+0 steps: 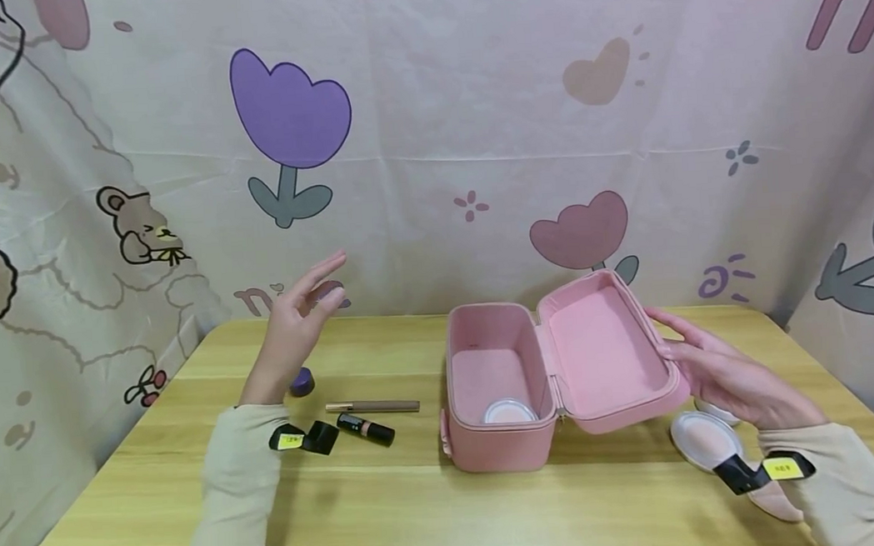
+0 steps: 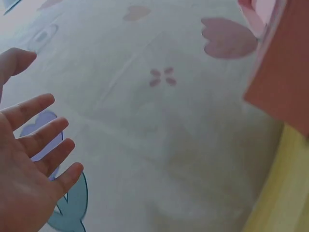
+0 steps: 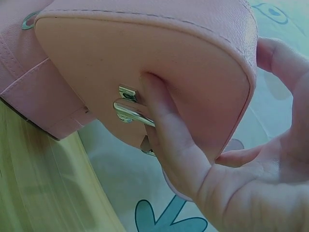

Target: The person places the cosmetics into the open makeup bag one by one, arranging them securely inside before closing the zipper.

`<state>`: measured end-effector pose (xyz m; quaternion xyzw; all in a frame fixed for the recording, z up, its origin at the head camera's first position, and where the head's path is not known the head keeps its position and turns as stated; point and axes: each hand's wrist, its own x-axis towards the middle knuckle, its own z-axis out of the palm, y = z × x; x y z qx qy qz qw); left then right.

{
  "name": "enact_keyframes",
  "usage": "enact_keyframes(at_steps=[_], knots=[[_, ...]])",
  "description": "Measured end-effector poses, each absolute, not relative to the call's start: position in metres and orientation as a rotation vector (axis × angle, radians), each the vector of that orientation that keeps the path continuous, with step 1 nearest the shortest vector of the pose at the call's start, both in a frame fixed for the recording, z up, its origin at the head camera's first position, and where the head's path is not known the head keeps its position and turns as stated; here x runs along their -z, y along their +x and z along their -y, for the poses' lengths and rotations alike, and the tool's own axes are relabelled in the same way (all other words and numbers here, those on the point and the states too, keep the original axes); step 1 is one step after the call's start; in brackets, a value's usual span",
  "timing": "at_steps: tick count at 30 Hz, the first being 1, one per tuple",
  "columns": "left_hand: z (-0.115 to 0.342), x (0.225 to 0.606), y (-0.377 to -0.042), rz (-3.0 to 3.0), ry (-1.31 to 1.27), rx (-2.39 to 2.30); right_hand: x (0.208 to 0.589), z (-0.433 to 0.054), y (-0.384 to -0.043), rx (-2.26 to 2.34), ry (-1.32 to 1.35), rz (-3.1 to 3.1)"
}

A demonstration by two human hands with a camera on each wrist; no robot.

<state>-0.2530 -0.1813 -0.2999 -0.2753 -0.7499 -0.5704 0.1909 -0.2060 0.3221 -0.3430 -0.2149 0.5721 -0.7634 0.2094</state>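
A pink cosmetic case (image 1: 504, 453) stands on the table with its lid (image 1: 599, 346) swung out to the right. My right hand (image 1: 736, 372) holds the lid at its outer edge; in the right wrist view one finger (image 3: 161, 101) presses the lid's outer face beside a metal clasp (image 3: 133, 113). Inside the case lies a round white-rimmed item (image 1: 509, 411). Raised above the table's left side, my left hand (image 1: 294, 336) holds nothing, and its fingers look spread in the left wrist view.
Left of the case lie a black lipstick tube (image 1: 366, 429), a slim brown tube (image 1: 373, 407) and a small purple round item (image 1: 303, 382). Beneath my right wrist are a round white-rimmed item (image 1: 703, 440) and a pale pink piece (image 1: 777, 504), partly hidden. A printed cloth (image 1: 411, 99) hangs behind the table.
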Motion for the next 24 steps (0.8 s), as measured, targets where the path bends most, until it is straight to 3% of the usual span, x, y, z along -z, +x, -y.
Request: enact_keyframes(at_steps=[24], knots=[[0.273,0.355,-0.276,2.468,-0.479,1.695,0.343,-0.322,-0.205,2.111,-0.578,-1.643]])
